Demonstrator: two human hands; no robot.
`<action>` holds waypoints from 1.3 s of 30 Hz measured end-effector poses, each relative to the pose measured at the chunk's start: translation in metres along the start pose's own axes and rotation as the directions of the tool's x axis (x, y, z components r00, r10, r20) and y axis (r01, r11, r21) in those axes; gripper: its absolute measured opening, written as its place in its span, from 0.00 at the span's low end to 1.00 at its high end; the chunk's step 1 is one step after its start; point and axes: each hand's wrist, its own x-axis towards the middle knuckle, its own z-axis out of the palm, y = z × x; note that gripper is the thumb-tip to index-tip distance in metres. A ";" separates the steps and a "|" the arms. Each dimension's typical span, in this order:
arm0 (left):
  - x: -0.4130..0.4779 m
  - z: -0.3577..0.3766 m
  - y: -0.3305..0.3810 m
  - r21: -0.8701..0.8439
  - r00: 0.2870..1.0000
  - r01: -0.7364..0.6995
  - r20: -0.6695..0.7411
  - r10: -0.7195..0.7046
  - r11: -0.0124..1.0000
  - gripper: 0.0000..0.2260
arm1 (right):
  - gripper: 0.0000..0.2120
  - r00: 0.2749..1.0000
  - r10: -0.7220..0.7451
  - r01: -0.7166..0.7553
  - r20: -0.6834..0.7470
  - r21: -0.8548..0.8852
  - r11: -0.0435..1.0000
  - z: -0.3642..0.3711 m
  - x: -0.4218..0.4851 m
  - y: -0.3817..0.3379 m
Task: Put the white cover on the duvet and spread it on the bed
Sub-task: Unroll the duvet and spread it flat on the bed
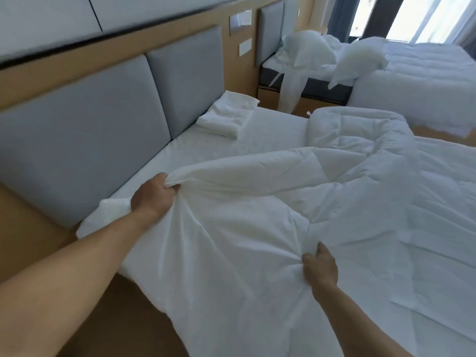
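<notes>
The white cover (231, 228) lies crumpled over the near corner of the bed (270, 130) and hangs over its near edge. The puffy white duvet (360, 140) is bunched up beyond it, towards the far side of the mattress. My left hand (153, 194) grips a bunched fold of the cover near the head end of the bed. My right hand (320, 266) grips another gathered fold lower down, close to me. How far the duvet sits inside the cover is hidden by the folds.
Folded white linen (226, 117) lies by the grey padded headboard (103, 140). A second bed (425, 73) with loose pillows (360, 60) stands beyond a narrow gap at the right. Wooden floor (33, 238) runs along the near side of the bed.
</notes>
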 end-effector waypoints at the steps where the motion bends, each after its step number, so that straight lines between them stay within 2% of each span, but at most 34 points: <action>1: 0.014 -0.007 -0.005 0.002 0.999 0.002 -0.035 -0.002 1.000 0.14 | 0.21 1.000 -0.010 0.010 0.029 0.001 1.000 0.013 0.003 -0.011; 5: 0.061 -0.027 -0.039 -0.019 0.985 0.054 -0.164 -0.056 0.998 0.14 | 0.23 0.989 -0.047 0.044 0.138 0.022 0.999 0.067 0.005 -0.061; 10: 0.118 -0.051 -0.104 -0.039 0.968 0.112 -0.222 -0.118 0.993 0.12 | 0.22 0.969 -0.091 0.079 0.228 0.060 0.995 0.152 -0.002 -0.121; 14: 0.177 -0.073 -0.163 -0.063 0.969 0.118 -0.212 -0.129 0.991 0.11 | 0.23 0.956 -0.084 0.074 0.279 0.048 0.996 0.235 -0.017 -0.163; 17: 0.214 -0.091 -0.214 -0.023 0.973 0.139 -0.182 -0.141 0.990 0.11 | 0.23 0.946 -0.032 0.044 0.322 -0.029 0.999 0.296 -0.028 -0.181; 19: 0.233 -0.098 -0.245 0.006 0.978 0.138 -0.156 -0.135 0.990 0.11 | 0.26 0.934 -0.009 0.049 0.357 -0.103 0.993 0.331 -0.033 -0.188; 22: 0.247 -0.098 -0.274 0.076 0.994 0.102 -0.035 -0.099 0.992 0.10 | 0.36 0.865 0.058 0.047 0.499 -0.194 0.980 0.366 -0.045 -0.195; 25: 0.242 -0.083 -0.279 0.125 0.974 -0.010 0.225 -0.019 0.992 0.10 | 0.38 0.781 0.168 -0.037 0.602 -0.224 0.974 0.377 -0.055 -0.198; 28: 0.227 -0.058 -0.265 0.030 0.873 -0.104 0.481 0.077 0.994 0.14 | 0.37 0.830 0.165 -0.088 0.532 -0.166 0.982 0.370 -0.050 -0.211; 30: 0.215 -0.044 -0.248 -0.069 0.835 -0.083 0.539 0.107 0.994 0.21 | 0.33 0.865 0.136 -0.130 0.483 -0.046 0.990 0.360 -0.046 -0.228; 32: 0.203 -0.033 -0.231 -0.167 0.817 -0.051 0.559 0.138 0.985 0.24 | 0.29 0.883 0.110 -0.152 0.455 0.058 0.987 0.351 -0.042 -0.246; 35: 0.174 -0.017 -0.206 -0.325 0.747 -0.049 0.616 0.250 0.945 0.19 | 0.19 0.859 0.130 -0.244 0.495 0.173 0.954 0.340 -0.041 -0.263; 39: 0.118 0.005 -0.179 -0.474 0.631 -0.097 0.651 0.422 0.875 0.22 | 0.26 0.851 0.160 -0.275 0.501 0.165 0.947 0.316 -0.028 -0.264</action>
